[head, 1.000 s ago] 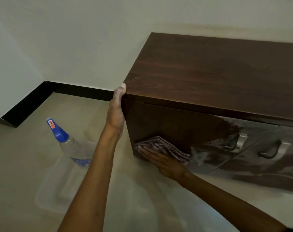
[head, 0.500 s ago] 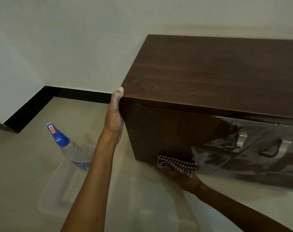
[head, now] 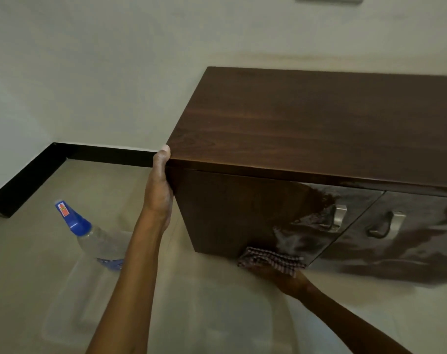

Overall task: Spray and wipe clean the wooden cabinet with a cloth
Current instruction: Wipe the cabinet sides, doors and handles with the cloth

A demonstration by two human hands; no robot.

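We clamp our right hand (head: 281, 275) on the cloth (head: 271, 259) at the cabinet (head: 294, 129) door's bottom edge, left hand (head: 159, 186) gripping the top corner; cloth may slip off underneath.

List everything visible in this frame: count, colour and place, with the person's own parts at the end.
wooden cabinet: 1, dark brown, against the wall at right, glossy doors below the top.
door handles: 2, silver metal, on the cabinet front at right.
cloth: 1, checked red-brown and white, at the bottom edge of the cabinet's left door.
spray bottle: 1, clear with a blue cap, leaning in the plastic tub at left.
plastic tub: 1, clear, on the floor at lower left.
skirting: 1 strip, black, along the foot of the wall.
floor: beige.
wall: pale.
left hand: 1, on the cabinet's top left corner.
right hand: 1, under the cloth, pressing it to the door.
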